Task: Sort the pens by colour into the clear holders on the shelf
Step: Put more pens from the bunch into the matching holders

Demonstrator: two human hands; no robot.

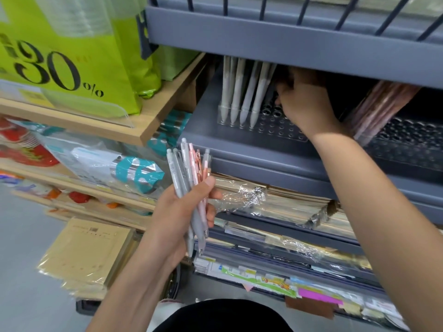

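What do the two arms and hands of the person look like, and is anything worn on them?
Both forearms are bare up to the frame edge: no sleeves show. The left hand and the right hand have no gloves, and no watch, bracelet or ring is visible. The fingertips of the right hand are hidden in shadow under the grey shelf.

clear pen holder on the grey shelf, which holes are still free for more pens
In the clear perforated pen holder, the front rows right of the four white-grey pens are bare, up to the right hand. The holder's left edge is crowded; the back under the hand is hidden.
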